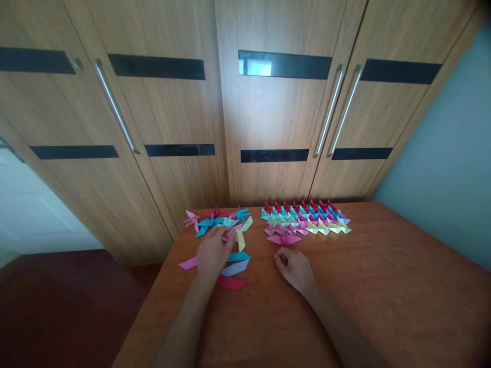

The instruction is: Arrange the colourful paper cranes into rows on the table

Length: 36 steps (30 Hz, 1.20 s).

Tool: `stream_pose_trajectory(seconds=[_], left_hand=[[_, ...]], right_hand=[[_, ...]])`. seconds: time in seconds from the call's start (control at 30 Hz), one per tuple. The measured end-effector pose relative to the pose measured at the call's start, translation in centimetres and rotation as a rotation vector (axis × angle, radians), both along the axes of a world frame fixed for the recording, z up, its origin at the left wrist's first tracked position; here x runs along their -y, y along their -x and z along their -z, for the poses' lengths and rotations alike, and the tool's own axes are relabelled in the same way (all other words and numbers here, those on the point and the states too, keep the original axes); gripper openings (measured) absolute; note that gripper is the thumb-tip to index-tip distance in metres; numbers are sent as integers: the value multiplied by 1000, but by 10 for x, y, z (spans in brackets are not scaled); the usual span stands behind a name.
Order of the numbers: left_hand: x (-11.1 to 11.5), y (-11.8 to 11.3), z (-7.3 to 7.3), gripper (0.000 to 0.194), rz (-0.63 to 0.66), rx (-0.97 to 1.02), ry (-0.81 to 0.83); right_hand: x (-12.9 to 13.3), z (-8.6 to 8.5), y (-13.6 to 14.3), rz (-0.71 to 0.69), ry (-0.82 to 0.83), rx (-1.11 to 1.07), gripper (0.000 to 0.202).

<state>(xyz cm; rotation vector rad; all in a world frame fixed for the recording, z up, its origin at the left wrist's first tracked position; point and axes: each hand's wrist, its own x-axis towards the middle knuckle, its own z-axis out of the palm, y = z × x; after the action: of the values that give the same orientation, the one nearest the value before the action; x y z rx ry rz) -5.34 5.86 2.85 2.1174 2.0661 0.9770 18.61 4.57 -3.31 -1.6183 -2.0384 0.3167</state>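
My left hand (215, 253) reaches over the loose folded papers at the left, its fingers closed at a pink folded paper (231, 234). Around it are blue (210, 223), red (217, 212) and yellow (241, 240) folded pieces. Nearer me lie a teal strip (238, 257), a lavender strip (236, 268) and a red strip (232, 283). My right hand (293, 266) rests on the table with curled fingers, just below a magenta paper crane (284, 239); what its fingertips hold, if anything, is hidden. Rows of small colourful folded papers (303, 217) stand behind the crane.
The brown wooden table (383, 286) extends to the right. Its back edge meets a wooden wardrobe (268, 179) with metal handles. A pale blue wall (445, 153) is at the right, and dark floor (69, 306) shows at the left.
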Motion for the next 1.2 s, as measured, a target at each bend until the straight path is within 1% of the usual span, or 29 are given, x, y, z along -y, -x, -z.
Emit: stream_pose_trajectory(seconds=[0.07, 0.17, 0.23, 0.33, 0.43, 0.5, 0.57, 0.63, 0.67, 0.73, 0.8, 0.87, 0.9, 0.97, 1.0, 1.13, 1.2], left_hand=[[-2, 6, 1, 23, -22, -99, 80], [-2, 7, 5, 23, -38, -190, 172], [-1, 5, 5, 24, -35, -206, 212], [1, 5, 3, 22, 6, -194, 257], [1, 7, 1, 20, 19, -157, 245], [-1, 7, 2, 20, 58, -92, 145], [-3, 5, 3, 19, 138, 12, -2], [-5, 0, 6, 17, 225, 132, -121], [-5, -3, 7, 17, 266, 186, -149], [-2, -13, 9, 17, 345, 265, -166], [2, -23, 11, 19, 419, 303, -173], [8, -34, 13, 22, 479, 300, -183], [11, -38, 14, 24, 501, 287, -182], [15, -45, 17, 26, 541, 246, -162], [17, -48, 18, 26, 554, 225, -145], [22, -56, 18, 29, 600, 187, -73], [25, -58, 15, 31, 628, 191, -46]], right_hand=[[-1, 0, -1, -3, 0, -28, 19], [-2, -1, -2, -3, 3, -49, 19], [-1, -2, -1, -4, 7, -57, 20], [1, -5, -1, -4, 20, -65, 20], [0, -5, -2, 2, 62, -87, 21], [-1, -5, -2, -4, 84, -148, 21], [-3, -5, -2, -41, 91, -286, 25], [-3, -6, -2, -93, 121, -505, 29], [-3, -7, -2, -115, 159, -631, 30], [-2, -11, -3, -155, 261, -883, 30], [0, -15, -3, -190, 365, -1094, 34], [2, -18, -3, -217, 459, -1229, 43], [2, -19, -3, -223, 503, -1262, 48], [3, -20, -3, -225, 570, -1273, 55], [3, -20, -3, -228, 587, -1261, 54], [4, -20, -3, -260, 570, -1142, 34], [4, -20, -3, -236, 527, -1064, 27]])
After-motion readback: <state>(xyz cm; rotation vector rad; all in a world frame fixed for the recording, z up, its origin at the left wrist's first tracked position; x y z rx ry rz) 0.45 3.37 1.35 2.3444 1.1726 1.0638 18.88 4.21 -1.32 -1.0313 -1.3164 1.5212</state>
